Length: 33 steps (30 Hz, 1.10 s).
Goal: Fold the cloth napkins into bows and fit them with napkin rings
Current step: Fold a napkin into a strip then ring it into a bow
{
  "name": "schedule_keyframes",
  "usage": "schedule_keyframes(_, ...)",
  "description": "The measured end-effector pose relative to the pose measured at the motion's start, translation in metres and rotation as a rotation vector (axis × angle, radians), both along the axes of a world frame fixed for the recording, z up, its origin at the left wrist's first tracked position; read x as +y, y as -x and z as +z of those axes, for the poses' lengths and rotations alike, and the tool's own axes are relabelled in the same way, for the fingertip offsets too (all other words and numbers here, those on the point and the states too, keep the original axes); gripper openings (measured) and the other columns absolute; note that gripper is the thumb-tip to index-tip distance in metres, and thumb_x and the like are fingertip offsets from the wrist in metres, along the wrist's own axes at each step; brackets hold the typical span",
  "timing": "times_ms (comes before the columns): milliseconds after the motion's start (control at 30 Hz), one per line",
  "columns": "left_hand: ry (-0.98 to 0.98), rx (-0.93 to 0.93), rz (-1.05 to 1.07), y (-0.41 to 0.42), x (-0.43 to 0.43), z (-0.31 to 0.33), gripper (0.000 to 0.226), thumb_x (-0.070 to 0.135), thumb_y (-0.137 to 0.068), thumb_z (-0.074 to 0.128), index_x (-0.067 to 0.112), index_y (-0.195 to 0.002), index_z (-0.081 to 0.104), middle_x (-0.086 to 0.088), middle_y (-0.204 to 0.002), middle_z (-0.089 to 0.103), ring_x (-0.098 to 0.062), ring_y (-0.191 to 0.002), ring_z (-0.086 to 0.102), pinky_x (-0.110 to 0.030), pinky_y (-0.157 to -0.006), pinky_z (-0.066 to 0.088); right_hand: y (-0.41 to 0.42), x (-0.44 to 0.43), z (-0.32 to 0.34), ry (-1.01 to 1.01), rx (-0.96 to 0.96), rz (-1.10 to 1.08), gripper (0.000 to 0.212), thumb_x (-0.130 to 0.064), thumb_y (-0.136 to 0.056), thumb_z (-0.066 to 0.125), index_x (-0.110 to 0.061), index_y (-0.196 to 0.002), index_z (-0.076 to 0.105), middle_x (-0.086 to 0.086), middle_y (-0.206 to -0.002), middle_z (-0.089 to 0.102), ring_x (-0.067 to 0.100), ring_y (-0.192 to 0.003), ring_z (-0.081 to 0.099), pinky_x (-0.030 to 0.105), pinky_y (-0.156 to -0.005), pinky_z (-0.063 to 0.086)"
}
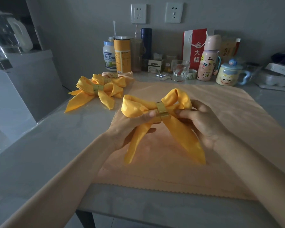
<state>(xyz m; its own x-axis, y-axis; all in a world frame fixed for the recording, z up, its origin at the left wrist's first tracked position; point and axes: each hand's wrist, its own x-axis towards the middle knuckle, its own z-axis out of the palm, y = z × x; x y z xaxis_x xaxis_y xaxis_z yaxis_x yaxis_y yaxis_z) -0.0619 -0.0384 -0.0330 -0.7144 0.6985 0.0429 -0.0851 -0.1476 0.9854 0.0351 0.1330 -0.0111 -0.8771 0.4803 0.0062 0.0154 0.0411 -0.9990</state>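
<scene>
Head view, step: judging by the ring already sitting at the waist, the person is dressing a ringed bow, that is, evening its loops and tails.
Yellow napkin bow (143, 108): it is being held just above the desk (56, 145) at the centre of the view. Its two puffed loops are pointing to 10 and 1 o'clock, and its two long tails are hanging to 7 and 5 o'clock, their tips resting on the peach napkin (220, 170).
Gold napkin ring (162, 111): it is cinching the bow's middle and sitting slightly tilted.
Left hand (130, 127): its grip is grasping the bow, with the thumb pressing on the left loop just beside the ring and the fingers curling beneath.
Right hand (202, 124): its grip is pinching the right loop close to the ring.
Fabric: it is shining like satin and looking slippery, so the loops are likely sagging easily.
Next move: it is probably calling for tugging each loop to equal fullness, squaring the ring, then setting the bow down at 10 o'clock.
Finished yellow bows (95, 91): they are lying ringed at 10 o'clock, overlapping, with a peach bow (122, 74) just behind them.
Peach napkin: it is lying flat under the hands, probably waiting for folding.
</scene>
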Motion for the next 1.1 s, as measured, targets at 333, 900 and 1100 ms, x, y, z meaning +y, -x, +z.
schedule_keyframes(333,0.172,0.252,0.061,-0.002,0.004,-0.003,0.078,0.057,-0.044,0.084,0.016,-0.108,0.065,-0.006,-0.102,0.071,-0.02,-0.091,0.069,-0.037,-0.076,0.058,-0.002,-0.002,-0.003,0.065,0.0,0.053,0.03,-0.022,-0.077,0.071,-0.01,-0.104,0.065,0.007,-0.087,0.07,0.02,-0.077,0.066,0.029,-0.064,0.05)
schedule_keyframes(900,0.17,-0.002,0.167,0.006,-0.011,0.003,0.039,0.027,-0.071,0.076,0.011,-0.105,0.065,-0.008,-0.099,0.071,-0.018,-0.083,0.069,-0.026,-0.068,0.058,0.014,-0.029,-0.017,0.231,-0.075,0.113,0.043,-0.021,-0.066,0.076,-0.012,-0.107,0.067,0.006,-0.095,0.072,0.019,-0.086,0.066,0.029,-0.068,0.049)
schedule_keyframes(1100,0.296,-0.095,0.428,0.041,-0.075,0.014,0.036,0.027,-0.069,0.08,0.009,-0.097,0.067,-0.012,-0.093,0.072,-0.022,-0.08,0.071,-0.033,-0.07,0.059,0.076,-0.086,-0.026,0.067,-0.124,0.097,0.044,-0.023,-0.07,0.08,-0.013,-0.11,0.064,0.008,-0.103,0.07,0.024,-0.093,0.066,0.042,-0.088,0.053)
